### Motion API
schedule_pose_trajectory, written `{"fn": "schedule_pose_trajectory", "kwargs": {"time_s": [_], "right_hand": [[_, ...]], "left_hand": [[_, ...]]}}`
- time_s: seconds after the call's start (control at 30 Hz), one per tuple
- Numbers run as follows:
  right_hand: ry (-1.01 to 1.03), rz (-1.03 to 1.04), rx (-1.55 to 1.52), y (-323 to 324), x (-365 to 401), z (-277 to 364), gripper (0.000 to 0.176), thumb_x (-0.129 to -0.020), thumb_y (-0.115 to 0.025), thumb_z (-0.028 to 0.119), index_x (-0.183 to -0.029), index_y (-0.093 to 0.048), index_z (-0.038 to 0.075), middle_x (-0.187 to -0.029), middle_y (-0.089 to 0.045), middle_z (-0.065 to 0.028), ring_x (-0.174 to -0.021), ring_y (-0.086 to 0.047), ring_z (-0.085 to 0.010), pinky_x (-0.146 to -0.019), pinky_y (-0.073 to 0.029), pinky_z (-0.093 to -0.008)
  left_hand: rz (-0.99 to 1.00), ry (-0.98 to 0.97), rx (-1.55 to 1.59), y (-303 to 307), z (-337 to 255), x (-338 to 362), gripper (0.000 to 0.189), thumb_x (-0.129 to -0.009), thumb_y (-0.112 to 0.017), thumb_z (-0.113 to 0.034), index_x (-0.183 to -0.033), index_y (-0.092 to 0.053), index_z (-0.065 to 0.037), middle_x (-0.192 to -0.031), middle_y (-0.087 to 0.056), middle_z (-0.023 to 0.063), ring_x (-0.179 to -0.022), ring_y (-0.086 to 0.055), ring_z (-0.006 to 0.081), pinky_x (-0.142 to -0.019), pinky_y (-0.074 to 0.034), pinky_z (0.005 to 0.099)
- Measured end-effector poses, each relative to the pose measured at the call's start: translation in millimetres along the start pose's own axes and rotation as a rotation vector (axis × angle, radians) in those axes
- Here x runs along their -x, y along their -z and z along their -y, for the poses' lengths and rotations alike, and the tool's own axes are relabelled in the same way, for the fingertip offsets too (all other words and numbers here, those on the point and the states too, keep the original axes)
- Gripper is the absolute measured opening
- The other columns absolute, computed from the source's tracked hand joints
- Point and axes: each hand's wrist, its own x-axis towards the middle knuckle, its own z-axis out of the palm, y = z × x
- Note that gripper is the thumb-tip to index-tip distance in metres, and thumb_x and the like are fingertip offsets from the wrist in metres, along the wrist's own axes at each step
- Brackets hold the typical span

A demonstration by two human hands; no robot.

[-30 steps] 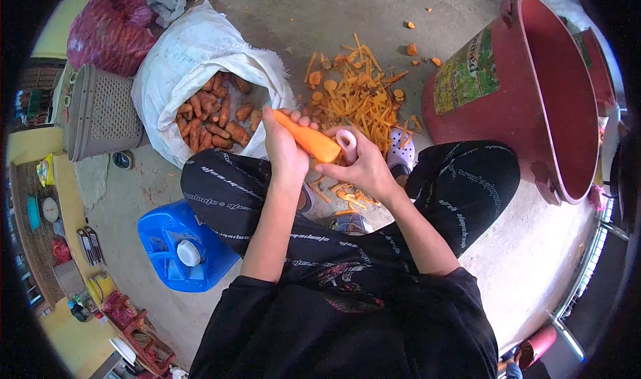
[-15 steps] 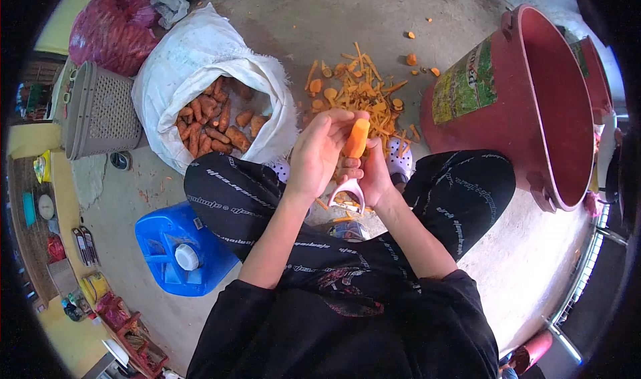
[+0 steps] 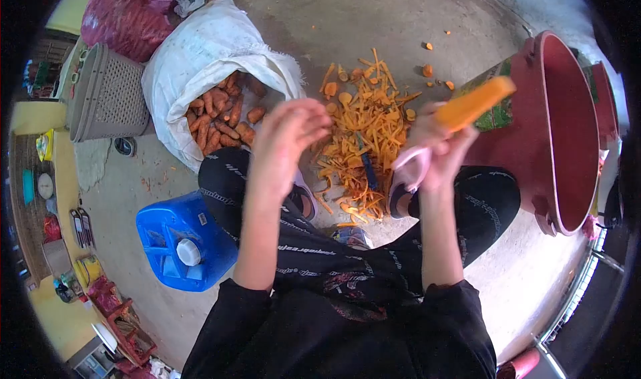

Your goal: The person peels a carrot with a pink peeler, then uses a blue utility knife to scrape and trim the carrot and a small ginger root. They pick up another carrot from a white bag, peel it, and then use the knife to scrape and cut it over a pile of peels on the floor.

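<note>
Holds a peeled carrot (image 3: pixel 475 104) and a pink peeler (image 3: pixel 412 167) together in the right hand (image 3: pixel 437 152), with fingers closed round both. Could easily lose hold of the carrot through a slick surface and a grip shared with the peeler. Could also nick a finger by shifting that grip with the blade so close; cannot tell the blade's exact position through the blur. Shows nothing held in the left hand (image 3: pixel 290 138), raised apart from the right, with fingers loosely spread and slightly curled; so offers no second support against a drop.

Between and just beyond the hands, see a heap of peelings (image 3: pixel 357 118) on the floor, with what looks like a knife (image 3: pixel 368 172) lying in it. Could cut a hand by reaching blindly there, or slip by treading on damp strips with a shoe (image 3: pixel 400 195).

Beyond the left hand, see unpeeled carrots (image 3: pixel 220 118) in the open mouth of a white sack (image 3: pixel 193 52); could spill them by knocking the sack. Beyond the right hand, see a red tub (image 3: pixel 567 132); could bruise the carrot by swinging it into the wall.
</note>
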Motion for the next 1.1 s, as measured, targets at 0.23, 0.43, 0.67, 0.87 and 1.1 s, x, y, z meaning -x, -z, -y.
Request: {"fn": "schedule_pose_trajectory", "kwargs": {"time_s": [0.23,0.43,0.67,0.87,1.1], "right_hand": [[0.287,0.341,-0.179,-79.2,-18.6,63.5,0.037,-0.064,-0.068,-0.004,-0.093,-0.045,0.004,-0.077,-0.059,-0.0033,-0.051,-0.049,-0.0097,-0.049,-0.043,-0.0197],[0.313,0.574,-0.468,-84.2,-28.3,87.1,0.028,-0.074,-0.064,-0.004,-0.095,-0.047,0.003,-0.079,-0.063,-0.0076,-0.047,-0.056,-0.0131,-0.047,-0.051,-0.025],[0.45,0.236,0.101,-29.2,-67.8,69.8,0.02,-0.087,-0.056,0.018,-0.102,-0.052,0.005,-0.078,-0.06,-0.0058,-0.05,-0.055,-0.0128,-0.046,-0.05,-0.0273],[-0.121,-0.937,1.358,161.9,-111.4,43.7,0.021,-0.091,-0.05,0.017,-0.104,-0.048,0.0,-0.083,-0.053,-0.005,-0.069,-0.06,-0.0187,-0.06,-0.052,-0.0289],[0.125,-1.068,1.568,275.7,-68.7,23.6,0.035,-0.082,-0.065,0.026,-0.1,-0.052,-0.002,-0.091,-0.057,-0.012,-0.092,-0.057,-0.0266,-0.084,-0.046,-0.0376]], "left_hand": [[-0.29,-0.128,-0.045,101.1,-57.1,-12.5,0.025,-0.092,-0.05,-0.021,-0.106,-0.056,-0.001,-0.101,-0.06,0.0107,-0.092,-0.059,0.0195,-0.083,-0.049,0.0345],[-0.326,0.257,-0.308,183.6,-9.6,-83.9,0.028,-0.09,-0.051,-0.025,-0.104,-0.056,-0.001,-0.098,-0.06,0.0085,-0.086,-0.061,0.0179,-0.074,-0.051,0.0314],[-0.414,0.404,-0.901,313.6,127.0,-218.6,0.045,-0.086,-0.056,-0.031,-0.116,-0.051,0.002,-0.107,-0.061,0.011,-0.093,-0.06,0.0219,-0.079,-0.048,0.0315],[-0.337,-0.029,-1.425,383.8,194.5,-310.7,0.071,-0.076,-0.064,-0.039,-0.128,-0.042,0.005,-0.128,-0.046,0.0277,-0.12,-0.045,0.0366,-0.101,-0.035,0.0406],[-0.366,0.237,-1.487,377.5,209.6,-336.3,0.069,-0.077,-0.064,-0.039,-0.126,-0.043,0.005,-0.128,-0.046,0.0283,-0.12,-0.045,0.0375,-0.099,-0.036,0.0406]]}}
